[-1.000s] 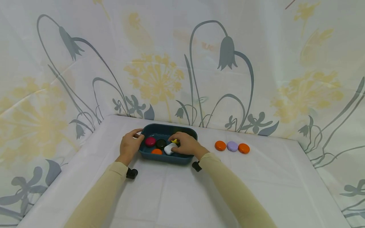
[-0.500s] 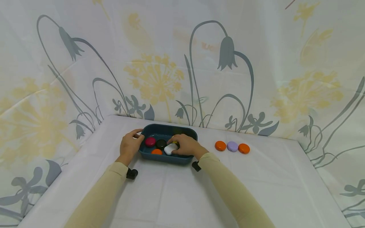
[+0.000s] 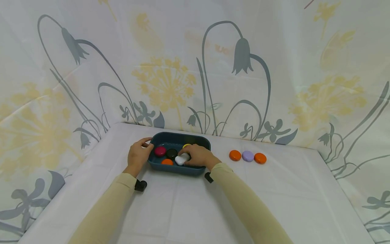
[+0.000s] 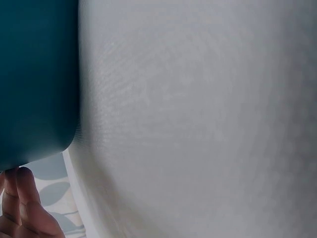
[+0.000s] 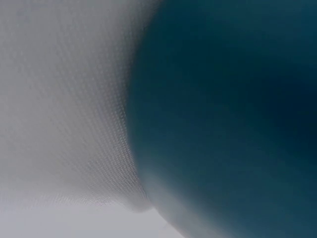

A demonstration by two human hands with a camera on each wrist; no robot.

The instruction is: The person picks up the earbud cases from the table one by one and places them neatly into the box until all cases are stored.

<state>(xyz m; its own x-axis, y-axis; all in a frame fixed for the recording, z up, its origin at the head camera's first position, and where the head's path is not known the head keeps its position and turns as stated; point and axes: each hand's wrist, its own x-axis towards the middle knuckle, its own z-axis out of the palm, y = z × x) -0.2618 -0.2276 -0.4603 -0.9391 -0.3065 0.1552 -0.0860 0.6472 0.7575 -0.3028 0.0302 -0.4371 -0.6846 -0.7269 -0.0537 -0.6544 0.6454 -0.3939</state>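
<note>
A dark teal tray with raised walls stands on the white-covered table. My left hand holds its left end, thumb at the rim; in the left wrist view, fingertips meet the outer wall. My right hand reaches over the tray's right part and pinches a glossy white rounded piece low inside it. A crimson disc, a black disc and an orange disc lie in the tray's left and middle. Part of a yellow piece shows behind the right fingers. The right wrist view holds only tray wall and cloth.
Right of the tray, an orange disc, a lilac disc and another orange disc lie in a row on the tablecloth. A flower-printed curtain rises along the table's back and sides.
My right fingers have shifted slightly over the white piece, which has turned and tilted a little. More of the yellow piece's top shows behind them. My left hand stays on the tray.
</note>
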